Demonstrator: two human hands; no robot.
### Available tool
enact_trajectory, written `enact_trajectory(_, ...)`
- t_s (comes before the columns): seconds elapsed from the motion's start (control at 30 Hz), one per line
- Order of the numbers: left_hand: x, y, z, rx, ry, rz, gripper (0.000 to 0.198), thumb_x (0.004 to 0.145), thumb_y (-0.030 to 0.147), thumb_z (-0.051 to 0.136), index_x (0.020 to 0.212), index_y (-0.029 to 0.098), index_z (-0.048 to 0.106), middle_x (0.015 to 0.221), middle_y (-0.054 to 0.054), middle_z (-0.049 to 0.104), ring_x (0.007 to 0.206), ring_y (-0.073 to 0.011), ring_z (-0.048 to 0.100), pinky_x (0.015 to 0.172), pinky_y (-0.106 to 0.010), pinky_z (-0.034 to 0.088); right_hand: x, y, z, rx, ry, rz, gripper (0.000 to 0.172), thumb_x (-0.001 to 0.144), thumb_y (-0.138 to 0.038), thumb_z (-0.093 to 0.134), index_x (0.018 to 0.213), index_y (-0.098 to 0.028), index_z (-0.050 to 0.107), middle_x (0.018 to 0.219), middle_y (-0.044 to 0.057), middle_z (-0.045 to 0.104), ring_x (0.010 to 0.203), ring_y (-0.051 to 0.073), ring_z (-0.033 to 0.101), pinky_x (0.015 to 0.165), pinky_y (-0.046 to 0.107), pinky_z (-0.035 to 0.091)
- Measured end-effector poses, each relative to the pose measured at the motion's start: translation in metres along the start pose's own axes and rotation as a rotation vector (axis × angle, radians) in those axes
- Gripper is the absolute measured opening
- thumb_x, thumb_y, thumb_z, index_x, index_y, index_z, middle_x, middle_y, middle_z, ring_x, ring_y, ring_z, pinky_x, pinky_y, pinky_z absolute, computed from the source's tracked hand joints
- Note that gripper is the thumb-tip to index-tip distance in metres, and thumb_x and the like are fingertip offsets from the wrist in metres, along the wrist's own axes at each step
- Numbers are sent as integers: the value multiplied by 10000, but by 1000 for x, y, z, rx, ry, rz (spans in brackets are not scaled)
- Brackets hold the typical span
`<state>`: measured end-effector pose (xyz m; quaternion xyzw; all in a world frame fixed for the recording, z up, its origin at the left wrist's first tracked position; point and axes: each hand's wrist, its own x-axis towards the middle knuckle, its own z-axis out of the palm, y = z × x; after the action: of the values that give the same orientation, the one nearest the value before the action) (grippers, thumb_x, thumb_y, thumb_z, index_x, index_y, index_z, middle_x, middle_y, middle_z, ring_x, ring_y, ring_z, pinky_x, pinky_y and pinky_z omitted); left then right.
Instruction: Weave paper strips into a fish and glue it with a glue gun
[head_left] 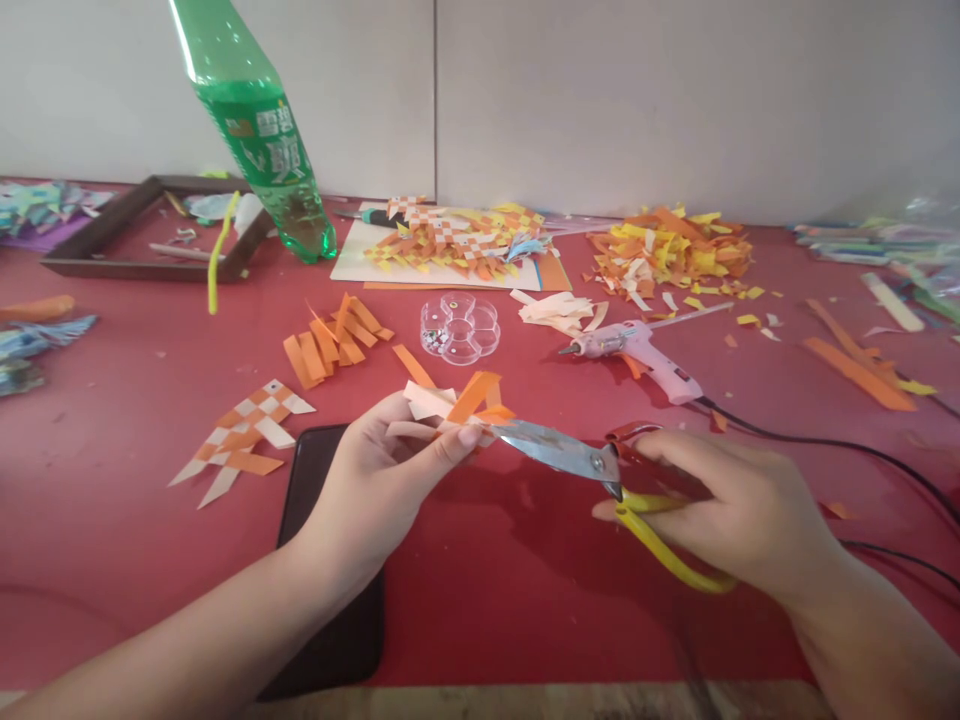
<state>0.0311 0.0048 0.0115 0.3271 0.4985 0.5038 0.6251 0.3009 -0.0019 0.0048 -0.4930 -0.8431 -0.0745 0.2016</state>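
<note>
Pinched in my left hand is a small weave of orange and cream paper strips, held over the red table. My right hand grips scissors by their red and yellow handles. The blade tips meet the right end of the paper weave, beside my left thumb; whether they cut into it I cannot tell. To the left lies a finished-looking woven paper fish in orange and cream checks with a dark eye. Behind my left hand are folded orange strips.
A dark phone lies under my left wrist. Behind stand a clear flower-shaped tray, a pink glue gun with a black cord, a green bottle, and a dark frame. Paper scraps are piled at back right.
</note>
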Motion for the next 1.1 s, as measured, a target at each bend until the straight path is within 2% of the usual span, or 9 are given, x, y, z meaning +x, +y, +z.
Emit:
enact_trajectory(0.23,-1,0,1,-13,-30,12,210,682,271,847,678,167,665,667,25,696,689,-96,671,706,-189,537,-2,1,3,-42,7,-23,550,809,-748,496,810,-205,588,606,56,645,501,212,622,498,326,436)
enact_trajectory(0.53,1,1,1,-5,-57,-15,198,704,246,830,676,181,645,657,31,697,693,-95,684,705,-173,539,0,0,2,16,26,-20,429,790,-651,618,805,-223,627,626,34,664,521,182,624,504,295,429)
enact_trajectory(0.73,-1,0,-1,-21,-63,-26,239,699,265,832,676,186,608,664,26,706,744,-146,722,771,-253,577,0,0,1,4,7,-27,501,812,-718,533,825,-221,594,642,46,670,522,205,626,505,322,434)
enact_trajectory(1.1,0,0,0,9,-55,-25,233,704,247,831,684,181,608,677,26,737,712,-121,720,691,-191,543,0,-1,0,30,2,-15,452,812,-690,562,815,-239,587,625,29,652,512,200,623,502,316,421)
